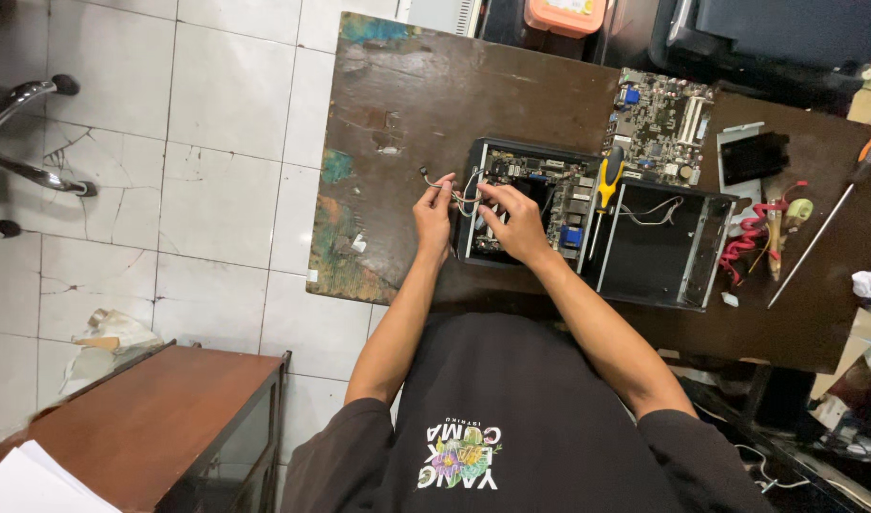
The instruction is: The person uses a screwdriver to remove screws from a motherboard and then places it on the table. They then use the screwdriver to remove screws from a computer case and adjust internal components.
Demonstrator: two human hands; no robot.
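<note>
Grey wires are pinched between our two hands: the left hand grips them at the case's edge, and the right hand holds them over the board just beyond. Tugging hard could, we judge, tear a connector loose. A yellow-handled screwdriver lies loose beside the right hand, and a nudge might knock it onto the components.

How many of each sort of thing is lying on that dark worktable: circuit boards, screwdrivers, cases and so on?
Circuit boards: 2, one in the open case, one loose
Screwdrivers: 2, yellow-handled and orange-handled
Open black case: 1
Small wire bundle, held by left hand and right hand: 1
Red coiled cable: 1
Total: 7
</note>
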